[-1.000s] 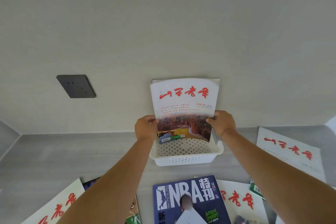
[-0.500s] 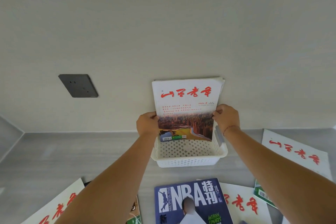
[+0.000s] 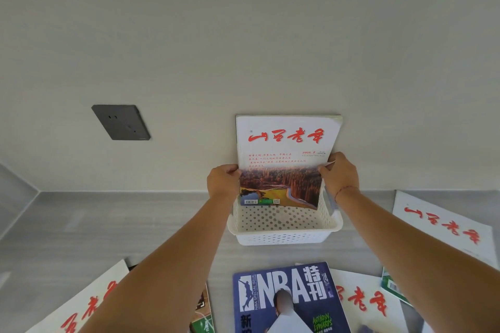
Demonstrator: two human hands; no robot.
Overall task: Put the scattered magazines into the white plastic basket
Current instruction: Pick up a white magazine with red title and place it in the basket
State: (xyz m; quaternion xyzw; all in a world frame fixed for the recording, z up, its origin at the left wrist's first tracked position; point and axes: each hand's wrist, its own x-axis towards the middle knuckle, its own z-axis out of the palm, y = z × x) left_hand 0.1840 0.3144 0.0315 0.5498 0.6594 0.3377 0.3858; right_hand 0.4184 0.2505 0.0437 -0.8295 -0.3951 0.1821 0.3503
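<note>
A white perforated plastic basket stands on the grey counter against the wall. A white magazine with red characters and a landscape photo stands upright in it, its top leaning on the wall. My left hand grips its left edge and my right hand grips its right edge. At least one more magazine stands behind it. On the counter lie a blue NBA magazine, a white magazine at the lower right, another at the far right and one at the lower left.
A dark wall socket sits on the wall to the left. A green-edged magazine peeks out beside my right forearm, and a dark one shows under my left forearm. The wall runs right behind the basket.
The held magazine has straightened from bowed to flat and now stands more upright against the wall. My hands have shifted slightly higher along its edges.
</note>
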